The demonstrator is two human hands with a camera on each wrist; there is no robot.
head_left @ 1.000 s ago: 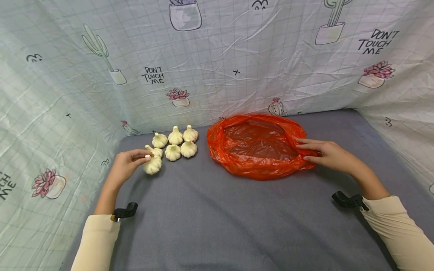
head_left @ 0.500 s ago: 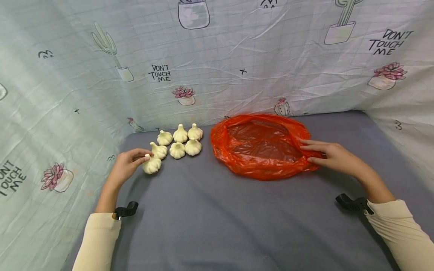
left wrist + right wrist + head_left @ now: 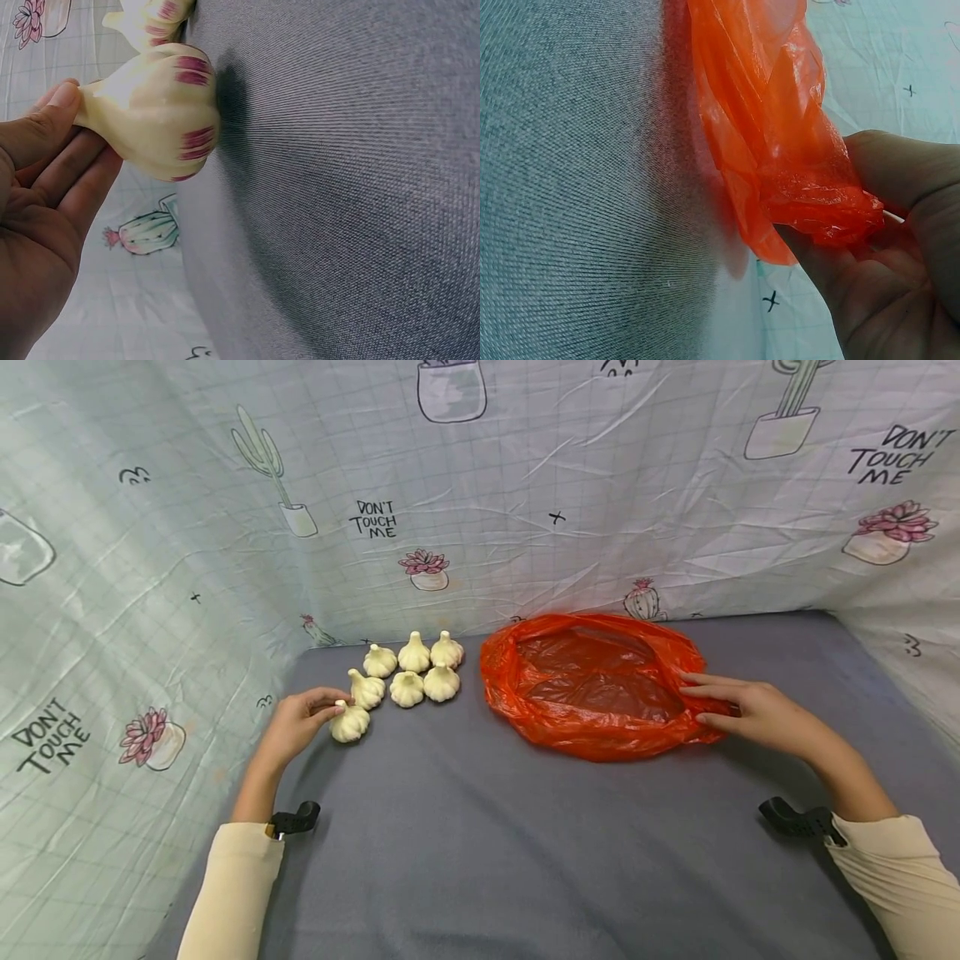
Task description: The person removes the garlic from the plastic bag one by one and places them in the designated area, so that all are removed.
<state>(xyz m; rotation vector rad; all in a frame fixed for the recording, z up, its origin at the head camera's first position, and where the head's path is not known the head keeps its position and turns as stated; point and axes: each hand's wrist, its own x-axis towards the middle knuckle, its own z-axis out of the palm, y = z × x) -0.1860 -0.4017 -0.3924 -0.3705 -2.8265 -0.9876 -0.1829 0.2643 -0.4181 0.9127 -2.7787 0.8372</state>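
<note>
My left hand (image 3: 298,720) pinches the stem of a pale garlic bulb (image 3: 350,725) at the front left of the group. In the left wrist view that bulb (image 3: 161,112) shows purple streaks, its base at or just above the grey cloth; I cannot tell which. Right behind it stands another garlic bulb (image 3: 367,690). An orange-red plastic bag (image 3: 592,743) lies with its mouth spread wide. My right hand (image 3: 761,714) grips the bag's right rim. Between thumb and fingers, the gathered bag edge (image 3: 825,202) appears in the right wrist view.
Several more garlic bulbs (image 3: 414,653) stand in two rough rows left of the bag. Grey cloth (image 3: 510,852) covers the table. Printed fabric walls (image 3: 495,485) rise at the back and both sides.
The head view has turned left, so the scene shifts right. My left hand and its bulb have drawn slightly left and nearer, away from the neighbouring bulb. The right hand keeps its grip.
</note>
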